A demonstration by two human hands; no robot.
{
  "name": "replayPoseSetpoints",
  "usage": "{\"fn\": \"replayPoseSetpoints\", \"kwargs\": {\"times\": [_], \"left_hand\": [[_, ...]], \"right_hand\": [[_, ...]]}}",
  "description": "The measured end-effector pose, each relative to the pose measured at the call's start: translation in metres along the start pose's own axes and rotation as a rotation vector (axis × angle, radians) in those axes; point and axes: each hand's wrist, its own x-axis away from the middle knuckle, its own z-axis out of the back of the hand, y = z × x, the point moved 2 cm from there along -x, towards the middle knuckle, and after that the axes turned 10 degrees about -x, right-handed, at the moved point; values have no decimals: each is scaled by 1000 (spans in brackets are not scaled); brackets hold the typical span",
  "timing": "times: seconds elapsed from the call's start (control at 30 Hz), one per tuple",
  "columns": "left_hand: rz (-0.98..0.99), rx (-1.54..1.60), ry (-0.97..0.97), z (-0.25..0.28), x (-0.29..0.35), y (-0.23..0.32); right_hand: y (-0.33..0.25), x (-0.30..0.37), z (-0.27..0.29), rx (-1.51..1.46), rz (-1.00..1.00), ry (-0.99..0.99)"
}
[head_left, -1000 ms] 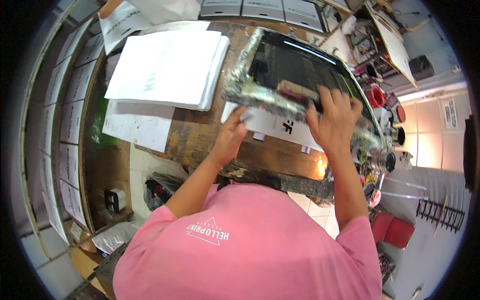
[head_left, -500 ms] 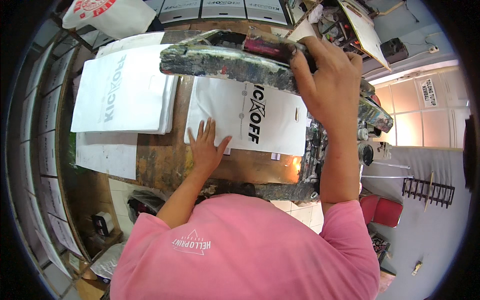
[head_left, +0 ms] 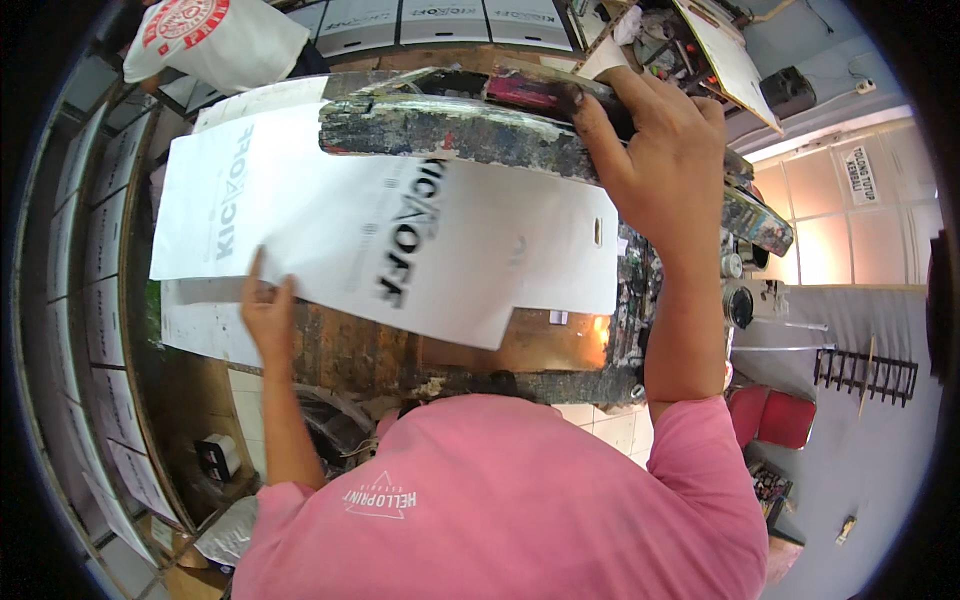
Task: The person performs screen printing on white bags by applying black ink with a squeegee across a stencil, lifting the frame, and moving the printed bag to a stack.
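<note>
The surface (head_left: 350,345), worn and stained, stands in a workroom; racks (head_left: 127,340) of white bags line the left side, and a person (head_left: 215,40) in a white shirt is at the upper left. The frame (head_left: 450,130), crusted with paint, is tilted up over the surface. The right grip (head_left: 600,100) is clamped on its near edge, thumb on the near side and fingers over the top, with the squeegee (head_left: 515,92) lying against the hand. The printed bag (head_left: 440,255) lies askew below the frame, its left part over the stack (head_left: 190,215), its right part over another bag (head_left: 570,250) with a slotted handle. The left grip (head_left: 272,272) is at its near left edge, thumb and forefinger apart; blur prevents telling whether the remaining fingers are closed on it.
</note>
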Motion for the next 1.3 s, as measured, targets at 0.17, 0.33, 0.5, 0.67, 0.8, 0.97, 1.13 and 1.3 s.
{"fn": "replayPoseSetpoints", "kwargs": {"times": [0.17,0.33,0.5,0.67,0.8,0.97,1.13,1.3], "left_hand": [[-21,-26,5,83,-94,-99],[-67,-651,161,145,-190,-182],[-538,-464,25,33,-145,-72],[-47,1059,-791,-55,86,90],[613,1156,-651,-85,143,57],[835,894,-668,-119,158,-28],[884,769,-606,-123,161,-39],[868,747,-539,-121,164,-30]], "right_hand": [[-2,12,-5,26,21,17],[-8,15,0,58,18,17],[-8,29,-1,101,-119,-49],[-22,93,-27,-38,-5,-448],[-5,183,-80,-343,-65,-944],[79,180,-198,-326,-110,-621],[161,106,-303,-199,6,-473],[168,109,-322,-181,-111,-514]]}}
